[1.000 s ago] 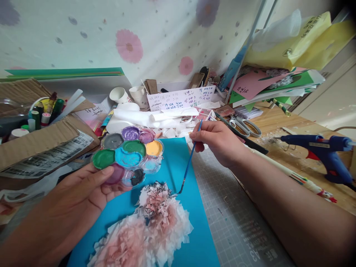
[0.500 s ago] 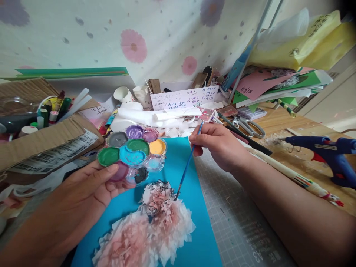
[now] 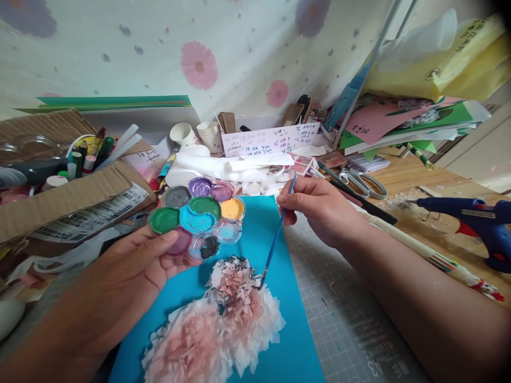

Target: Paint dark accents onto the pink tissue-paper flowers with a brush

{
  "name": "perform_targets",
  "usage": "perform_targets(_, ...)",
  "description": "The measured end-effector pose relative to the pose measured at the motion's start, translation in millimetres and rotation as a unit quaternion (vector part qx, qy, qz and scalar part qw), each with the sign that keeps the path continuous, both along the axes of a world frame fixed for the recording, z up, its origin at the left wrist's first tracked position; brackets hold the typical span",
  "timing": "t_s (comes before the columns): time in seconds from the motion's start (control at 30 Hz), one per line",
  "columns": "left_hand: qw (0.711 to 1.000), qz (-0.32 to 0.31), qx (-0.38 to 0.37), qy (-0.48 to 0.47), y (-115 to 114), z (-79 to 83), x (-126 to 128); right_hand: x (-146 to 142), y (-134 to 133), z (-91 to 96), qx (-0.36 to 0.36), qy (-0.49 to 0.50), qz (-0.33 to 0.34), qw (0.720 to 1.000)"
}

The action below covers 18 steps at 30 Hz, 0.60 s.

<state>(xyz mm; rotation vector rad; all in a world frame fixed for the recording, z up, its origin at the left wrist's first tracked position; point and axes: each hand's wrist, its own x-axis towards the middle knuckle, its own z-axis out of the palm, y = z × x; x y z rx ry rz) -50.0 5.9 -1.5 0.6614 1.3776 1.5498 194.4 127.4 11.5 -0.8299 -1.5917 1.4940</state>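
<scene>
My left hand (image 3: 154, 263) grips a flower-shaped paint palette (image 3: 197, 218) by its near left edge, thumb on top. Its wells hold green, blue, grey, purple, yellow and black paint. In my right hand (image 3: 309, 207) a thin blue paintbrush (image 3: 274, 239) is pinched between thumb and fingers, pointing down. The dark brush tip is at the edge of the pink and white tissue-paper flowers (image 3: 249, 330), near the upper one, whose petal edges are black. These flowers lie on a blue sheet of paper (image 3: 295, 319).
Under the sheet lies a grey cutting mat (image 3: 339, 298). At right are a blue glue gun (image 3: 459, 213) and scissors (image 3: 365, 183). A cardboard box (image 3: 91, 199) of markers stands at left. Paper cups (image 3: 208, 137) and a handwritten card (image 3: 271, 141) are at the back.
The whole view has shifted slightly, so everything appears a little farther right. My hands keep the same hold on the palette and paintbrush, and the brush tip stays by the flowers.
</scene>
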Motion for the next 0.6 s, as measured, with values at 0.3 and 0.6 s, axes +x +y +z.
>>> perform_targets(0.3,1.0,0.013,0.027,0.0,1.4,5.1,6.2,-1.3,-1.5,0.4,-0.004,0.015,0.011,1.0)
perform_targets(0.6,1.0,0.014,0.009,0.003,1.8,-2.0,0.6,1.4,-1.4,0.4,-0.008,0.019,0.008,1.0)
